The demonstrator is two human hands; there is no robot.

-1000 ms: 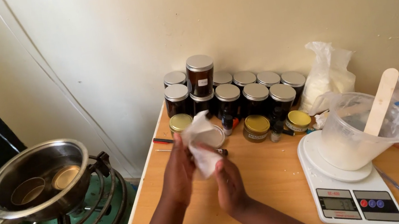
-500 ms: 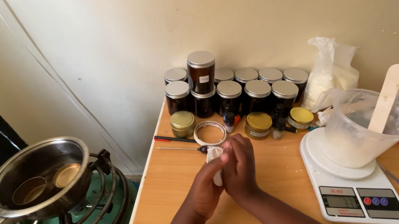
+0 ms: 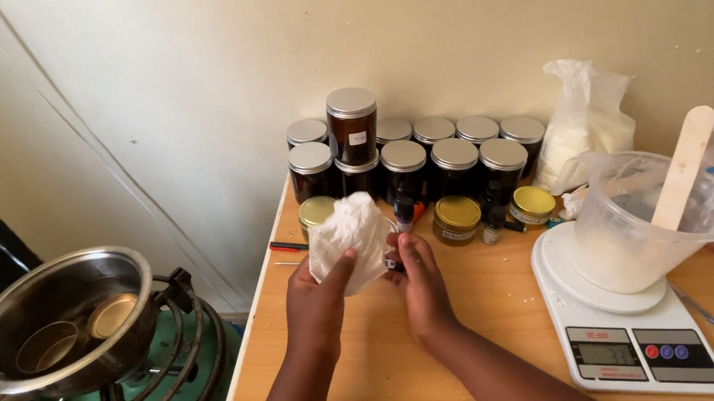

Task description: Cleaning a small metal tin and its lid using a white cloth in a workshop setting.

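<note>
Just left of the frame's middle, above the wooden table (image 3: 488, 322), the left hand (image 3: 316, 306) grips a crumpled white paper towel (image 3: 348, 235), thumb pressed into its front and fingers curled behind it. The towel looks light, soft and easily crushed or torn, so a loose pinch anywhere on the wad should do. The right hand (image 3: 422, 285) sits just beside it, fingers bent round a small dark item I cannot identify. Behind stand dark jars (image 3: 426, 157); at right, a measuring jug (image 3: 635, 230) on a kitchen scale (image 3: 632, 338); at lower left, a pan (image 3: 54, 321)
</note>
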